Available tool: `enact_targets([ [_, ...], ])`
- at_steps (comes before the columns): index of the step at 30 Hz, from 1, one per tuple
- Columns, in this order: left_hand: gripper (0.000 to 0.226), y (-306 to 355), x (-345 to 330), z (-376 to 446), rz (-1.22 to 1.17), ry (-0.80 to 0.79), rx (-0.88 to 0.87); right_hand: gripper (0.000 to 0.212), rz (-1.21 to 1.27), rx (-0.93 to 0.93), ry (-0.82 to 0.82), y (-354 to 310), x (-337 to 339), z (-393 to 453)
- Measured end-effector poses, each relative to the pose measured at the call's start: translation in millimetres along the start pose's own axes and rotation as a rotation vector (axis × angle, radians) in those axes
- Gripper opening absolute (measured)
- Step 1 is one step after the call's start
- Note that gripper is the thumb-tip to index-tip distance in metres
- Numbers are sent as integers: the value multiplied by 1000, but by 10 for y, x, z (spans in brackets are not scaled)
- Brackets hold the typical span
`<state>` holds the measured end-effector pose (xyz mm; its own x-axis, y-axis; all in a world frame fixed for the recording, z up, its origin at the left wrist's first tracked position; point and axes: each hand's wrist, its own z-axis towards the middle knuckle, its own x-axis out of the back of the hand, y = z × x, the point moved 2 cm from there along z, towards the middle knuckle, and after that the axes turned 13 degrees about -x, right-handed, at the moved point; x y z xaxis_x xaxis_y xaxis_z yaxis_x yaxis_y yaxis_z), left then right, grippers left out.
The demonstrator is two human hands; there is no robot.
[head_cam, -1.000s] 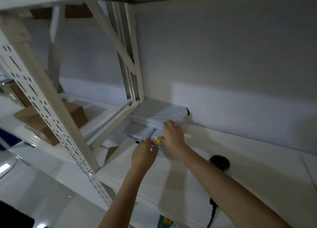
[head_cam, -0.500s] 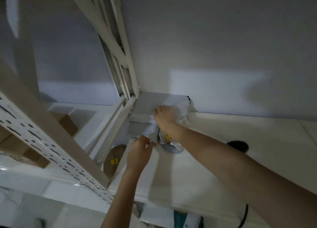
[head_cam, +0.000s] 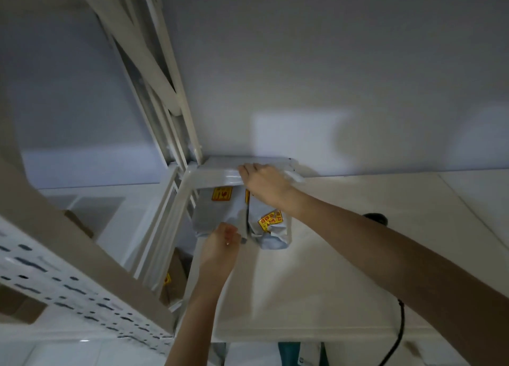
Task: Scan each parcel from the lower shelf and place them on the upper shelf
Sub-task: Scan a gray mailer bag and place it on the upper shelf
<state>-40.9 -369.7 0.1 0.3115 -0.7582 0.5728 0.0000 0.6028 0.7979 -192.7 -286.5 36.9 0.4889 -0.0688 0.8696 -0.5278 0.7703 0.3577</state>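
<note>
On the white upper shelf [head_cam: 344, 269], a flat white parcel [head_cam: 220, 170] lies in the back left corner against the wall. Two grey plastic parcels with yellow stickers lie under its front edge: the left grey parcel [head_cam: 212, 217] and the crumpled right grey parcel [head_cam: 274, 233]. My right hand [head_cam: 264, 186] lies palm down on the white parcel, fingers over its front edge. My left hand [head_cam: 223, 244] is closed on the near corner of the left grey parcel. A black scanner [head_cam: 377, 218] shows behind my right forearm.
White diagonal braces and an upright [head_cam: 176, 104] rise at the shelf's back left corner. A perforated post [head_cam: 68, 291] crosses the lower left. A cardboard box [head_cam: 173, 280] sits below the shelf's left edge. The scanner's black cable [head_cam: 398, 335] hangs over the front edge.
The view has tilted and moved closer. My right hand moved up onto the white parcel. Both grey parcels now lie flat with their stickers showing, and my left hand stays at their near edge.
</note>
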Motion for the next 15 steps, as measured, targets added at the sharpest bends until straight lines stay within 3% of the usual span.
enact_targets([
  [3, 8, 68, 8, 92, 25, 10, -31, 48, 135, -127, 72, 299, 228, -115],
  [8, 12, 179, -9, 169, -52, 95, -42, 41, 696, -575, 11, 848, 501, -488],
  [11, 19, 361, -57, 195, -185, 115, -25, 28, 1159, -843, 9, 1154, 578, -853],
  [15, 37, 616, -208, 257, -363, 39, 52, 20, 1532, -932, -5, 1415, 593, -1352],
])
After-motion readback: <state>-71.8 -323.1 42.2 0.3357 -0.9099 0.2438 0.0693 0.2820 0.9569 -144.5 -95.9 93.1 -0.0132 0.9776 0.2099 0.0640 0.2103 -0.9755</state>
